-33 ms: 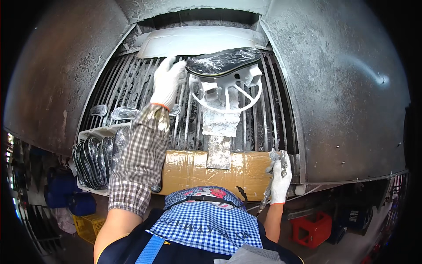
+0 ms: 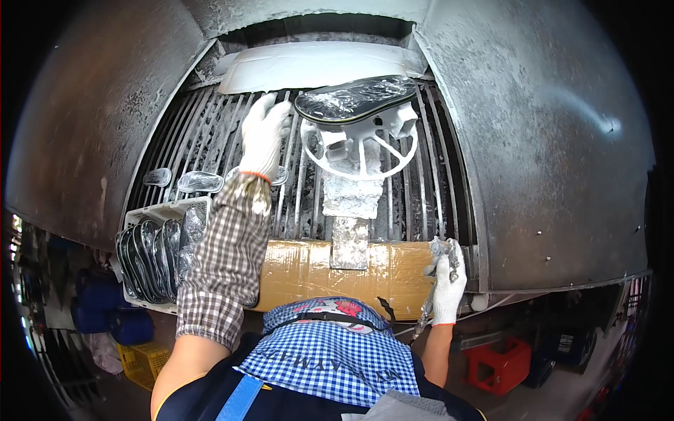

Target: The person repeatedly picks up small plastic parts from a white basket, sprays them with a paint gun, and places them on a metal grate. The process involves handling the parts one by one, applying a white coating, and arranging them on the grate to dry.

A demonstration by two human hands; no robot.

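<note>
A dark, glossy shoe sole wrapped in clear film point(image 2: 354, 100) lies across the top of a white-crusted spoked wheel stand point(image 2: 363, 168). Just left of its rounded end is my left hand point(image 2: 265, 139) in a white knit glove. Its fingers are apart with nothing in them, and a small gap separates them from the sole. Low on the right, my gloved right hand point(image 2: 449, 286) is wrapped round a grey, paint-caked spray gun point(image 2: 437, 247) with a hose running down from it. Most of the gun's handle is hidden by the glove.
A white crate point(image 2: 168, 209) of similar film-wrapped soles stands left of my checked sleeve. Small film-wrapped pads point(image 2: 200, 182) lie on the slatted grate point(image 2: 210, 126). Metal booth walls point(image 2: 554, 154) rise on both sides. Brown-taped board point(image 2: 302, 274) covers the front edge.
My left hand has drawn slightly left and down, away from the sole, and its fingers have parted. The sole's left end has shifted a little left. My right hand stays put.
</note>
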